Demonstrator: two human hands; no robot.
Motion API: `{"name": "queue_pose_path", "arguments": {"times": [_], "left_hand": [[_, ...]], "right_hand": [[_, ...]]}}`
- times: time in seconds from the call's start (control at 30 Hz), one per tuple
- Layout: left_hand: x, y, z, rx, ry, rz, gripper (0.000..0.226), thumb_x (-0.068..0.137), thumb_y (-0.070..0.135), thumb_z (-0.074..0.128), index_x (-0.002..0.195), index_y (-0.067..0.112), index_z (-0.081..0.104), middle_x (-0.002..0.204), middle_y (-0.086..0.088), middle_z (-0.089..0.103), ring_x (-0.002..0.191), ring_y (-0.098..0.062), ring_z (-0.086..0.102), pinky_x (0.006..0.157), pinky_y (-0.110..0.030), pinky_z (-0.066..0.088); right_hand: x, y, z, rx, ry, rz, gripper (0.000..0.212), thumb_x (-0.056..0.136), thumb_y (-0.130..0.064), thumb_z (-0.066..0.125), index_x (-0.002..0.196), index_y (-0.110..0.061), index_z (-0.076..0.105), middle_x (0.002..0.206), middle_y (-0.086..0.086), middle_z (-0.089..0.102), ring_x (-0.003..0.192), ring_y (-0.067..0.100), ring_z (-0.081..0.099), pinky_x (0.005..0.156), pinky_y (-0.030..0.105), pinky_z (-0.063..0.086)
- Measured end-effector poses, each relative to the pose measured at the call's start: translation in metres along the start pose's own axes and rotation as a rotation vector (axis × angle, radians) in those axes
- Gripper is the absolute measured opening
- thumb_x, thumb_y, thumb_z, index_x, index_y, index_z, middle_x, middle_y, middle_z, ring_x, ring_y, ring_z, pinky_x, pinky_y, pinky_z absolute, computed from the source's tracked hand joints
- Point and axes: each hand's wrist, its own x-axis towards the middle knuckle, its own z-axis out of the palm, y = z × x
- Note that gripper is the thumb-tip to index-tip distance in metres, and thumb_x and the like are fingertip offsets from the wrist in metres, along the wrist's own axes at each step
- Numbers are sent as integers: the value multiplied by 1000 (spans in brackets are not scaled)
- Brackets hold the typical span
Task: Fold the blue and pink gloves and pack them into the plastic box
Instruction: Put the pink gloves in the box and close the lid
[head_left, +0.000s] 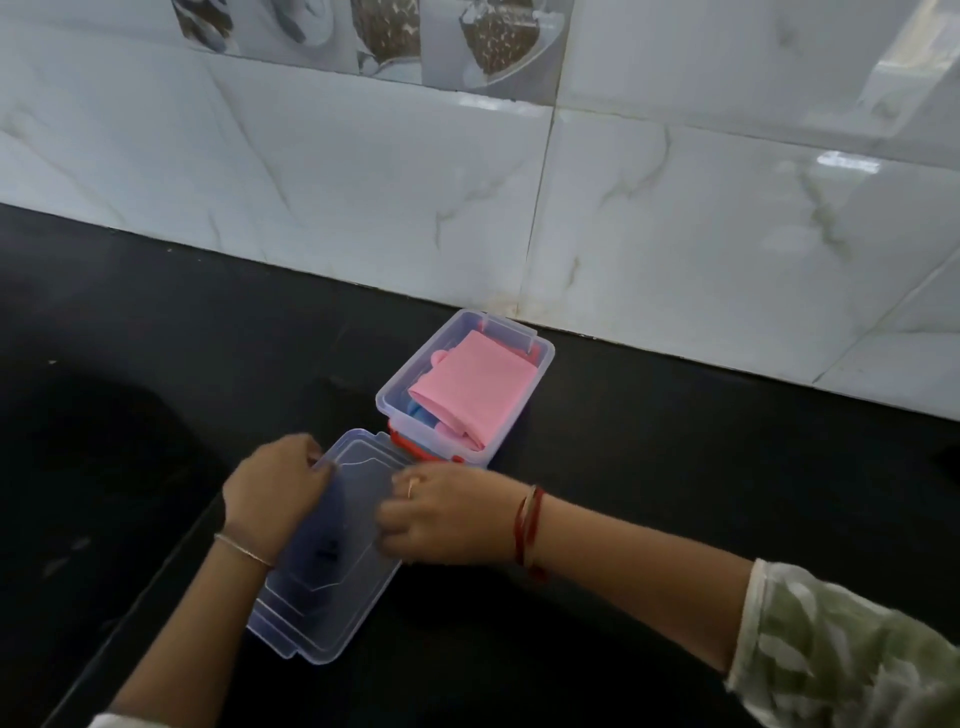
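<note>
The clear plastic box (397, 395) stands open on the black counter near the wall. A folded pink glove (475, 384) lies on top inside it, and a bit of the blue glove (420, 413) shows beneath at the near end. The box's clear lid (332, 587) lies in front of it, tilted toward me. My left hand (270, 493) grips the lid's left edge near its far corner. My right hand (441, 514) holds the lid's right edge. A red latch (415, 449) sits at the box's near end.
The black counter (649, 519) runs to a white marble-tiled wall (623, 208) just behind the box. The counter's front edge (156, 571) runs diagonally at lower left, and the lid's near end overhangs it.
</note>
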Motion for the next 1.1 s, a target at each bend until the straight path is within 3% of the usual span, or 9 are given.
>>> {"name": "queue_pose_path", "arguments": {"times": [0.17, 0.33, 0.47, 0.57, 0.67, 0.7, 0.77, 0.93, 1.1], "left_hand": [[-5, -8, 15, -31, 21, -35, 20, 89, 25, 46, 88, 19, 65, 90, -8, 66, 75, -27, 59, 62, -31, 44], [12, -32, -11, -146, -253, 96, 7, 86, 25, 58, 86, 28, 63, 90, 2, 68, 79, -13, 62, 69, -31, 49], [37, -56, -71, -489, -659, 235, 40, 74, 19, 70, 100, 46, 56, 79, -2, 71, 63, -15, 68, 53, -25, 52], [64, -53, -103, -579, -823, 382, 45, 75, 16, 73, 117, 24, 59, 84, -11, 67, 69, -22, 64, 62, -31, 54], [80, -29, -118, -794, -713, 409, 15, 85, 8, 63, 93, 14, 73, 83, -12, 68, 73, -21, 69, 64, -35, 59], [81, -16, -120, -981, -692, 406, 11, 84, 22, 65, 90, 17, 73, 77, -7, 68, 66, -15, 68, 57, -30, 59], [79, 20, -118, -1166, -649, 425, 33, 74, 48, 70, 95, 23, 71, 72, 3, 67, 58, -5, 62, 52, -20, 54], [83, 98, -69, -839, -362, 290, 12, 89, 25, 59, 85, 18, 68, 68, 1, 60, 53, -10, 50, 47, -18, 43], [90, 115, -32, -419, -182, 280, 19, 88, 33, 59, 98, 18, 65, 92, 2, 64, 83, -11, 58, 70, -26, 45]], "right_hand": [[8, -17, 19, 50, -159, 6, 37, 91, -26, 59, 126, -17, 55, 122, 5, 60, 105, 19, 61, 90, 29, 50], [4, -27, 14, 104, -88, 39, 34, 90, -28, 60, 120, -12, 58, 114, 7, 64, 97, 20, 64, 80, 27, 49], [-13, -25, -7, 92, 352, 148, 23, 82, -29, 69, 96, -11, 66, 89, 9, 68, 72, 19, 65, 62, 28, 51], [-21, -17, -26, 135, 759, 432, 12, 84, -24, 61, 88, -13, 58, 80, 10, 66, 66, 19, 61, 57, 28, 51], [-29, 7, -41, 448, 1109, 817, 17, 89, -20, 57, 80, -9, 47, 69, 5, 53, 59, 15, 51, 55, 22, 47], [-33, 17, -43, 595, 1171, 926, 20, 90, -17, 58, 79, -6, 47, 66, 5, 51, 56, 13, 52, 53, 19, 46], [-44, 36, -42, 951, 1229, 1105, 20, 91, -13, 59, 82, 0, 47, 65, 5, 53, 52, 6, 57, 49, 18, 49], [-66, 60, -11, 1426, 939, 1462, 22, 92, -22, 58, 98, -1, 54, 73, 6, 62, 55, 10, 64, 54, 30, 60], [-74, 65, 15, 1331, 710, 1626, 27, 91, -35, 52, 73, -15, 57, 60, 0, 57, 43, 9, 47, 39, 21, 39]]}}
